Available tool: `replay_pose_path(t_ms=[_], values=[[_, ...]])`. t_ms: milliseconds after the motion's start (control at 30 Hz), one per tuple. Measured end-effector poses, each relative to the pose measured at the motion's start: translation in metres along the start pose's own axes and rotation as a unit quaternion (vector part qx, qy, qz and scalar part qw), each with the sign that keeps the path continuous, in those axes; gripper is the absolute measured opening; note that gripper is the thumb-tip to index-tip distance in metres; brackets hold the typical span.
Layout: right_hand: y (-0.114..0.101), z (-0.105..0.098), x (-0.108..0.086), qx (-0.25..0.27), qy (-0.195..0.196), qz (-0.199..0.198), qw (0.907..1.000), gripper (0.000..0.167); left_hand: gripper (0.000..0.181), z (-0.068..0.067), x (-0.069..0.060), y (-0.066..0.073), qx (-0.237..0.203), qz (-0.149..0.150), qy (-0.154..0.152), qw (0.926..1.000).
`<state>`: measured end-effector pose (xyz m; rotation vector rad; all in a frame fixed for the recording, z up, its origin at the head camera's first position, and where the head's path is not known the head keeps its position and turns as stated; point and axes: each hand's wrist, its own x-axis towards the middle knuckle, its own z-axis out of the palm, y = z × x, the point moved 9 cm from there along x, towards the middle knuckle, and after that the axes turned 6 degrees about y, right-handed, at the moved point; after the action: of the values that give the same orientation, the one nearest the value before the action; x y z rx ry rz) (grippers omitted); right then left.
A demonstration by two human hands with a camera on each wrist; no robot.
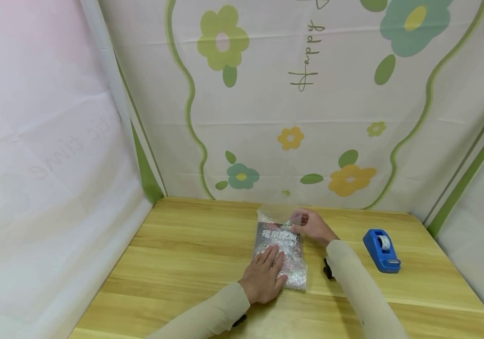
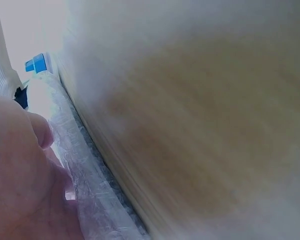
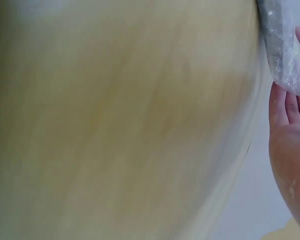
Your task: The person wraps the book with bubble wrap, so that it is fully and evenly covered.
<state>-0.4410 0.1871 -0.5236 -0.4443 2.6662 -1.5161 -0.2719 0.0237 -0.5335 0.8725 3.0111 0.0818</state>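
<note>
A dark flat book-like item with white lettering lies on the table inside clear bubble wrap. My left hand rests on the lower left of the wrapped item with its fingers extended. In the left wrist view, the palm side of the left hand lies against the wrap. At the far right edge, my right hand pinches the loose upper part of the wrap. The right wrist view shows the right hand with fingers behind the wrap and the thumb in front.
A blue tape dispenser with a roll of tape stands on the right side of the wooden table. Fabric panels with printed flowers enclose the back and both sides.
</note>
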Motion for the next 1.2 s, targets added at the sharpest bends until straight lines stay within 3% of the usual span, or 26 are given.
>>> replay_pose_path(t_ms=[167,400,567,800,1000,1100,1200], values=[[-0.006,0.004,-0.006,-0.018,-0.028,-0.013,0.9993,0.055,0.067,-0.001,-0.002,0.0,-0.009,0.001,-0.009,0.9999],[-0.014,0.012,-0.016,-0.072,-0.047,0.011,0.9962,0.119,0.068,-0.005,-0.001,0.001,-0.012,0.002,0.004,0.9999],[-0.022,0.02,-0.024,-0.082,-0.063,-0.013,0.9946,0.141,0.068,-0.007,0.001,0.0,-0.013,0.004,0.015,0.9998],[-0.018,0.029,-0.029,-0.103,-0.092,-0.025,0.9901,0.152,0.075,-0.014,0.001,-0.001,-0.086,-0.011,0.003,0.9962],[-0.022,0.029,-0.031,-0.1,-0.089,-0.034,0.9904,0.148,0.071,-0.02,0.004,-0.001,-0.077,0.011,0.003,0.997],[-0.02,0.03,-0.032,-0.107,-0.089,-0.021,0.9901,0.149,0.062,-0.027,0.006,-0.004,-0.061,0.039,0.026,0.9971],[-0.017,0.033,-0.031,-0.11,-0.094,-0.007,0.9894,0.151,0.053,-0.038,0.009,-0.012,-0.087,0.058,0.06,0.9927]])
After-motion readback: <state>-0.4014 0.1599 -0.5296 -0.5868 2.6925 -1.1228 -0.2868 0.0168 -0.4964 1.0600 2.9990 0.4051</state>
